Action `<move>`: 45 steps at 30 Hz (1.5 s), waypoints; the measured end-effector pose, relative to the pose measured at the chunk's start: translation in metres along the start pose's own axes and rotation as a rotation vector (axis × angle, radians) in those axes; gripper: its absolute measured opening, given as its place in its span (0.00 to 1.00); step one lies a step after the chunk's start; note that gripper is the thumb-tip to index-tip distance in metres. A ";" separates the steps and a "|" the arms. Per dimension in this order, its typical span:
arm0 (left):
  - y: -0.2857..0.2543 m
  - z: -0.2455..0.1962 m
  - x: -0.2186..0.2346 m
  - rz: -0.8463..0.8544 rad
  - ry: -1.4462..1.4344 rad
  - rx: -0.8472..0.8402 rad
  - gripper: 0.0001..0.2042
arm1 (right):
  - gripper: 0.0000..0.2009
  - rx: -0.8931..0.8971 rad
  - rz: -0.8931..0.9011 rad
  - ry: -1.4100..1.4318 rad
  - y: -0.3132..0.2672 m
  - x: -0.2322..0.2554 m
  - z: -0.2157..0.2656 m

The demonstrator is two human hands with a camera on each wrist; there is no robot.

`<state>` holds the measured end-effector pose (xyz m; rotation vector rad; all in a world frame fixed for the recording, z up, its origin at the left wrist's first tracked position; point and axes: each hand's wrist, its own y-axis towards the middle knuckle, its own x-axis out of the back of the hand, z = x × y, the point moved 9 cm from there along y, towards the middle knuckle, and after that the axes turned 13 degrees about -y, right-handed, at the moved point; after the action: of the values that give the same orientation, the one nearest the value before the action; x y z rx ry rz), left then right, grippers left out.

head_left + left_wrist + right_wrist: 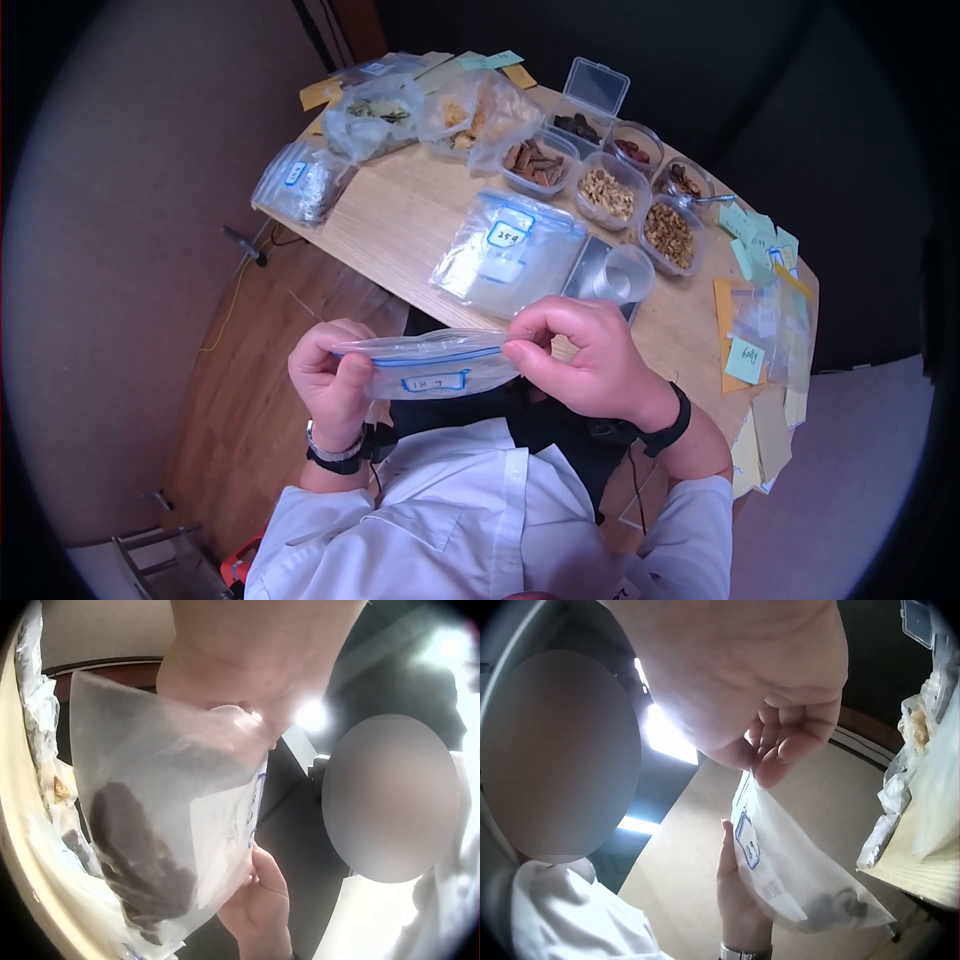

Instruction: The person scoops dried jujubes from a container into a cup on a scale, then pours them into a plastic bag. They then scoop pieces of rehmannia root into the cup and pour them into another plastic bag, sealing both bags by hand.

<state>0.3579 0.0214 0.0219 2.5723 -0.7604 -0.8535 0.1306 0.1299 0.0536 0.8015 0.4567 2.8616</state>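
A clear zip bag (425,362) with a blue seal line and a handwritten label is stretched sideways above the person's lap. My left hand (332,378) pinches its left end, thumb and fingers at the seal. At the other end, my right hand (588,358) pinches the top corner. Dark brown pieces (139,859) lie in the bottom of the bag in the left wrist view. From the right wrist view, the bag (780,847) hangs down from the thumb and fingertips. In the head view the bag's contents are hidden.
Flat bags labelled 25g (490,265) lie at the table's front edge, beside a white plastic cup (625,275). Tubs of walnuts (668,232), pale pieces (607,193) and brown sticks (537,163) stand behind. Green notes (745,360) line the right side; packed bags (300,183) lie left.
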 end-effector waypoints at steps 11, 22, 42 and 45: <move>-0.001 0.002 -0.004 0.013 0.019 0.001 0.12 | 0.06 0.077 0.035 -0.063 0.002 -0.006 0.004; -0.005 0.006 -0.004 0.030 0.047 0.031 0.12 | 0.06 0.081 0.047 -0.052 0.001 -0.011 0.002; -0.007 0.009 -0.019 0.091 0.116 0.049 0.11 | 0.03 0.083 0.105 -0.076 -0.002 -0.020 0.008; -0.007 0.009 -0.021 0.105 0.123 0.038 0.10 | 0.03 0.084 0.108 -0.105 -0.003 -0.020 0.006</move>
<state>0.3405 0.0377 0.0214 2.5641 -0.8736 -0.6487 0.1508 0.1305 0.0483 1.0146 0.5384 2.8968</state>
